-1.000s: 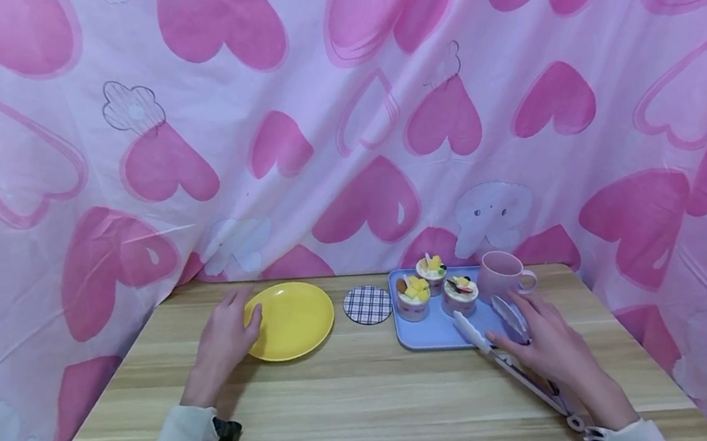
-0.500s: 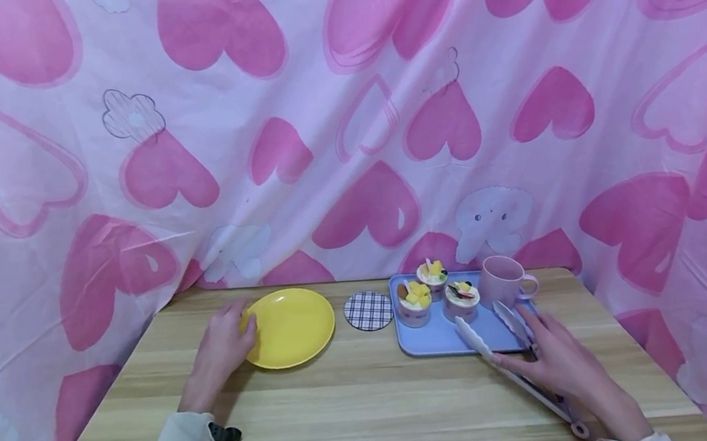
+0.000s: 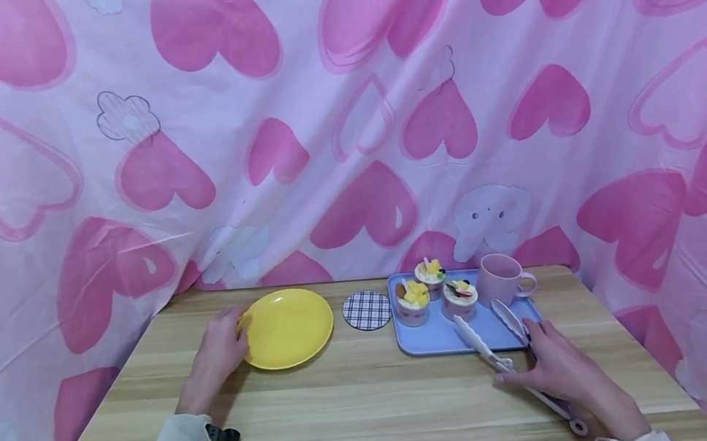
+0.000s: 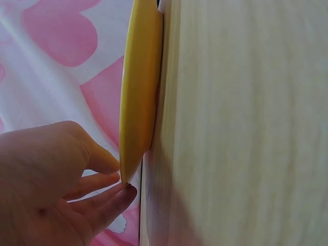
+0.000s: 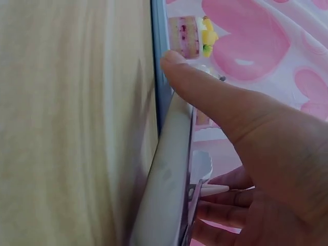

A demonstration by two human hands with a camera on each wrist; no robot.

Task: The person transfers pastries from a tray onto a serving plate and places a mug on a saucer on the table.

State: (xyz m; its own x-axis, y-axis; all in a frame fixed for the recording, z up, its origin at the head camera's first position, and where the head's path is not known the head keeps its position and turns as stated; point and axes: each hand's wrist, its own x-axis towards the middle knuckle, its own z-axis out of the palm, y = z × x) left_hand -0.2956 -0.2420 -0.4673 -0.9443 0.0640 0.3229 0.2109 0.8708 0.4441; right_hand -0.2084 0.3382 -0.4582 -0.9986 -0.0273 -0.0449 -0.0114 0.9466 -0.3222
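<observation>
My left hand point(image 3: 214, 355) pinches the left rim of a round yellow plate point(image 3: 290, 329). In the left wrist view the thumb lies against the rim's upper side and the fingers point(image 4: 110, 207) reach its underside. My right hand point(image 3: 566, 363) straddles a pair of tongs point(image 3: 551, 404) with thumb and fingers spread to either side. The tongs' arms stand apart; their tips lie over the blue tray point(image 3: 425, 344). The right wrist view has the thumb point(image 5: 205, 95) straight across the near arm and the fingers loosely bent beside the far one; a firm hold is not visible.
On the tray stand three fruit-topped dessert cups point(image 3: 413, 310) and a pink mug point(image 3: 501, 280) at the right. A round checked coaster point(image 3: 367, 311) lies between plate and tray. A pink heart-print curtain point(image 3: 361, 205) hangs at the wooden table's point(image 3: 351, 419) back edge.
My left fingers have closed in on the plate's rim, and the plate has barely shifted. My right hand has slid slightly back along the tongs, which stay almost where they were.
</observation>
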